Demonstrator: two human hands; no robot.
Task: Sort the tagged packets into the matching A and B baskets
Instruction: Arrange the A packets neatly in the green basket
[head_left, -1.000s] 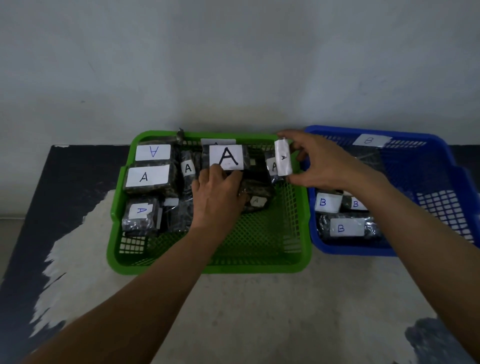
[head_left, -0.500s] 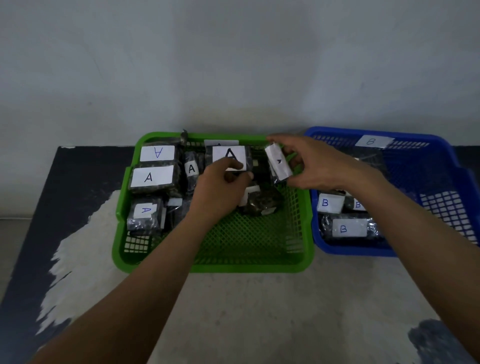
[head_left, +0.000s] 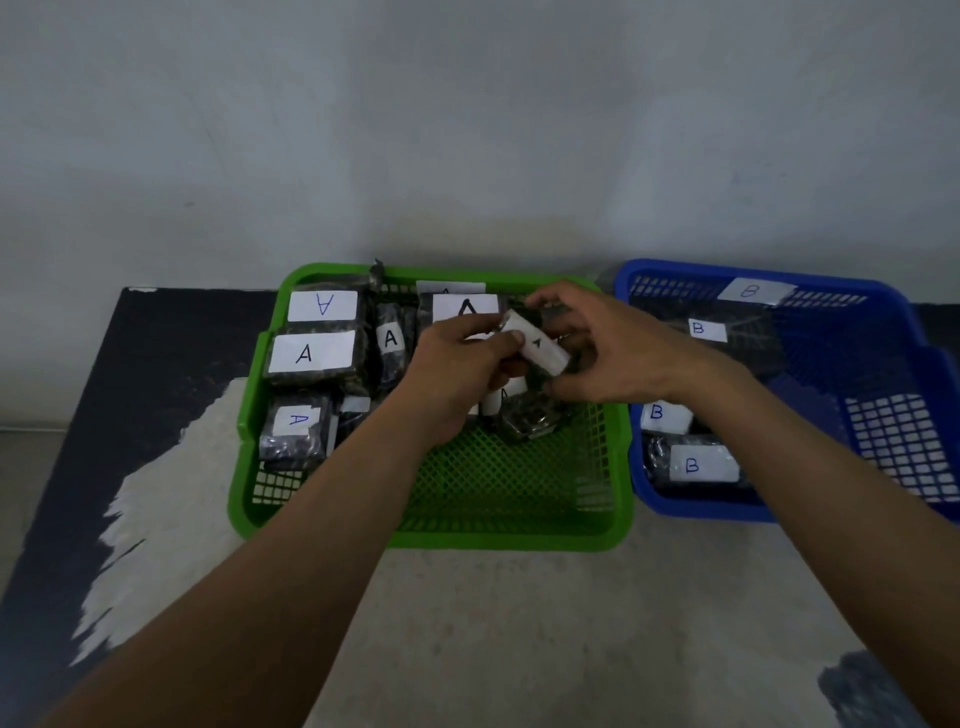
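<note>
A green basket (head_left: 426, 532) holds several dark packets with white A tags, such as the one at its left (head_left: 311, 356). Beside it on the right, a blue basket (head_left: 883, 364) holds packets tagged B (head_left: 704, 464). Over the back middle of the green basket, a small packet with an A tag (head_left: 537, 349) is tilted between both hands. My right hand (head_left: 608, 348) grips it from the right and below. My left hand (head_left: 457, 374) pinches its upper left end. Packets under the hands are partly hidden.
Both baskets stand on a worn dark-and-pale table (head_left: 493, 623) against a plain grey wall (head_left: 467, 130). The green basket's front half shows bare mesh (head_left: 498, 483). The blue basket's right half shows bare mesh (head_left: 904, 441). White tags mark the back rims.
My right hand has brought the small A packet leftward and down over the green basket. My left hand rose from the packets in the basket and took hold of its end.
</note>
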